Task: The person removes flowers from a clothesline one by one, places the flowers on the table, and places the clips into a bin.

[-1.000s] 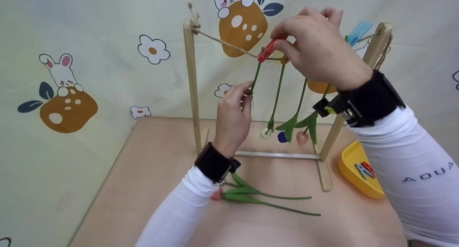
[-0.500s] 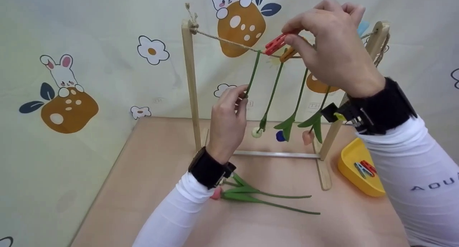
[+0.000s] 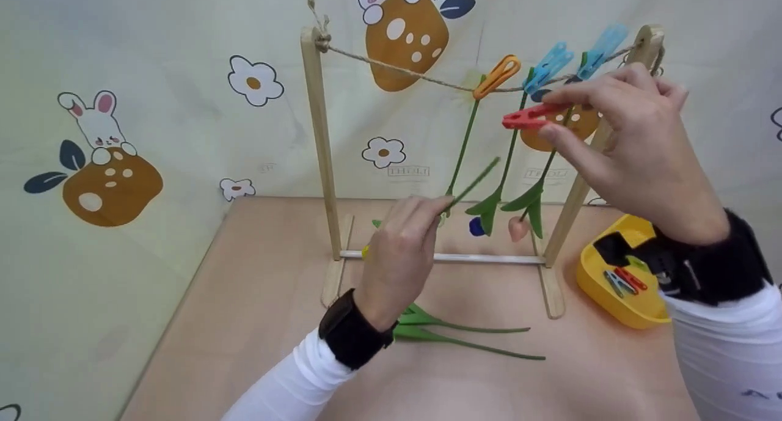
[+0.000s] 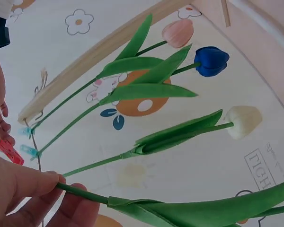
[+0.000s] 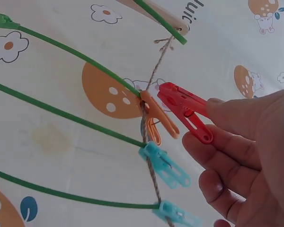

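Between thumb and fingers, my left hand (image 3: 400,256) pinches the green stem of an artificial tulip (image 4: 203,208). Its bare stem end points up and right, apart from the rope; a bit of yellow shows past the hand. My right hand (image 3: 647,146) pinches a red clothespin (image 5: 184,101), clear of the rope (image 3: 397,69). An orange clothespin (image 3: 498,77) hangs a white tulip (image 4: 244,121) head down from that rope. Two blue clothespins, one (image 3: 548,68) beside the other (image 3: 602,51), hold a blue tulip (image 4: 212,61) and a pink tulip (image 4: 178,33).
A wooden frame (image 3: 319,146) carries the rope between two posts and stands on the table (image 3: 244,347). At right, a yellow tray (image 3: 602,296) contains several clothespins (image 3: 626,280). Loose tulips (image 3: 464,335) lie in front of the frame, their heads hidden behind my left arm.
The red clothespin came off the rope and moved right and down with my right hand. My left hand lowered its tulip, whose stem end left the rope and tilted right.
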Demonstrator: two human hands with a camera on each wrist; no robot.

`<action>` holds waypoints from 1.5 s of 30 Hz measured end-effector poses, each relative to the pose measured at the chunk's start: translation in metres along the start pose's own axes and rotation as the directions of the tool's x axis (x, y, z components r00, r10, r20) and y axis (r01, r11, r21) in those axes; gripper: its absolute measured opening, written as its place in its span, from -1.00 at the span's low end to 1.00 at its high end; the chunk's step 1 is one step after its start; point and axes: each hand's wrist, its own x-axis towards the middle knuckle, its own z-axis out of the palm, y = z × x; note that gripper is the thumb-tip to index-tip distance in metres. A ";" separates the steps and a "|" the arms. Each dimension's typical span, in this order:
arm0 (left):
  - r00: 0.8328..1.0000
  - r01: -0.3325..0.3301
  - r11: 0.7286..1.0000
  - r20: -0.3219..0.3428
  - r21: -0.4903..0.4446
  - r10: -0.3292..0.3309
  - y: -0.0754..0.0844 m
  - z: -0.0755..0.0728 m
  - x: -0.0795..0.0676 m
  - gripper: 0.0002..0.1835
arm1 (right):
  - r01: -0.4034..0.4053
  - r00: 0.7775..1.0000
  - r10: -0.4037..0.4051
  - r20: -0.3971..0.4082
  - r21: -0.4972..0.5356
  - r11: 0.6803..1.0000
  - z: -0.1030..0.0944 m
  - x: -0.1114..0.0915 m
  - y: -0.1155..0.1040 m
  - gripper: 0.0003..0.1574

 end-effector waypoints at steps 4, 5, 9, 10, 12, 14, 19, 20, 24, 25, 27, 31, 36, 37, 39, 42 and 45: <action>0.990 -0.080 0.995 0.119 0.068 0.071 0.007 0.011 -0.019 -0.71 | -0.099 0.995 0.099 0.015 -0.006 0.995 -0.004 -0.030 0.011 -0.55; 0.984 -0.101 0.991 0.153 0.084 0.087 0.009 0.014 -0.024 -0.68 | -0.127 0.992 0.127 0.017 -0.009 0.992 -0.005 -0.038 0.014 -0.55; 0.948 -0.190 0.973 0.281 0.129 0.148 0.012 0.028 -0.044 -0.66 | -0.258 0.965 0.259 0.040 -0.024 0.966 -0.005 -0.069 0.034 -0.56; 0.937 -0.210 0.969 0.309 0.133 0.161 0.013 0.032 -0.048 -0.66 | -0.293 0.954 0.295 0.050 -0.033 0.955 -0.005 -0.077 0.040 -0.57; 0.914 -0.257 0.955 0.357 0.149 0.190 0.013 0.040 -0.058 -0.69 | -0.365 0.926 0.369 0.078 -0.057 0.929 -0.004 -0.092 0.053 -0.59; 0.891 -0.307 0.936 0.399 0.173 0.218 0.012 0.048 -0.067 -0.69 | -0.432 0.891 0.441 0.112 -0.097 0.897 -0.002 -0.106 0.068 -0.60; 0.840 -0.432 0.867 0.461 0.248 0.286 0.007 0.066 -0.086 -0.76 | -0.542 0.791 0.577 0.204 -0.206 0.815 0.011 -0.140 0.106 -0.58; 0.832 -0.448 0.857 0.471 0.257 0.294 0.006 0.069 -0.089 -0.79 | -0.555 0.772 0.596 0.221 -0.223 0.801 0.015 -0.147 0.113 -0.57; 0.803 -0.473 0.843 0.518 0.257 0.294 0.002 0.080 -0.101 -0.85 | -0.591 0.702 0.647 0.297 -0.263 0.763 0.032 -0.176 0.137 -0.54; 0.796 -0.476 0.842 0.531 0.253 0.291 0.001 0.083 -0.103 -0.85 | -0.599 0.686 0.655 0.318 -0.265 0.756 0.036 -0.183 0.142 -0.53; 0.783 -0.488 0.835 0.550 0.253 0.291 0.000 0.088 -0.108 -0.86 | -0.608 0.657 0.664 0.358 -0.269 0.747 0.044 -0.197 0.152 -0.55; 0.758 -0.523 0.811 0.579 0.263 0.301 -0.001 0.096 -0.115 -0.87 | -0.634 0.591 0.688 0.420 -0.285 0.719 0.054 -0.218 0.166 -0.51; 0.717 -0.531 0.805 0.647 0.263 0.262 -0.001 0.099 -0.119 -0.88 | -0.672 0.535 0.707 0.462 -0.275 0.688 0.061 -0.234 0.176 -0.39; 0.709 -0.528 0.808 0.660 0.262 0.250 -0.002 0.099 -0.120 -0.89 | -0.674 0.529 0.708 0.468 -0.274 0.686 0.063 -0.236 0.178 -0.40; 0.699 -0.523 0.811 0.676 0.263 0.231 -0.002 0.100 -0.122 -0.89 | -0.672 0.518 0.707 0.480 -0.282 0.684 0.066 -0.241 0.181 -0.40; 0.701 -0.517 0.812 0.679 0.271 0.220 -0.002 0.102 -0.127 -0.90 | -0.669 0.504 0.712 0.490 -0.301 0.680 0.070 -0.247 0.185 -0.45; 0.701 -0.522 0.804 0.680 0.286 0.213 -0.003 0.104 -0.130 -0.90 | -0.667 0.496 0.705 0.507 -0.297 0.684 0.072 -0.251 0.187 -0.52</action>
